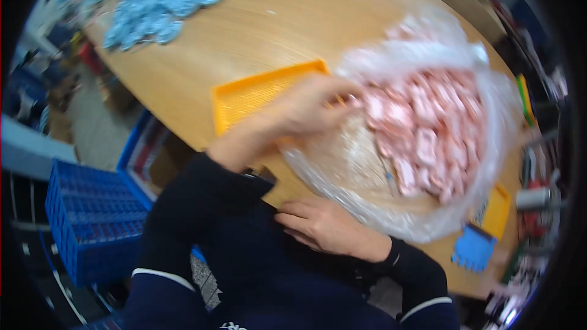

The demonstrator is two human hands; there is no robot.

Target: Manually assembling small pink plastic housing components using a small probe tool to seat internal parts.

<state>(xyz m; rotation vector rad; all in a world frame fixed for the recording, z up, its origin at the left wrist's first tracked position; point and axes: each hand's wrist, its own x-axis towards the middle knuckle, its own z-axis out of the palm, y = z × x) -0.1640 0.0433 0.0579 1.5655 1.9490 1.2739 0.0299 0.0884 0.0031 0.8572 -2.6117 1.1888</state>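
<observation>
My left hand (312,108) reaches over the yellow perforated tray (244,101) toward the left edge of a heap of small pale-pink pieces (425,128). Motion blurs its fingers, thumb and forefinger bent toward each other; whether anything is between them cannot be made out. The pink pieces lie in a large clear plastic bag (312,177), its mouth spread wide on the table. By the near table edge, below the bag, rests my right hand (333,226), fingers loosely stretched and side by side, nothing visible in them.
Light-blue, shiny plastic-looking items (177,0) are heaped at the far left of the wooden table (287,12). Blue crates (92,226) stand low on my left. At the near right lie a smaller yellow tray (498,211) and a flat blue piece (474,249).
</observation>
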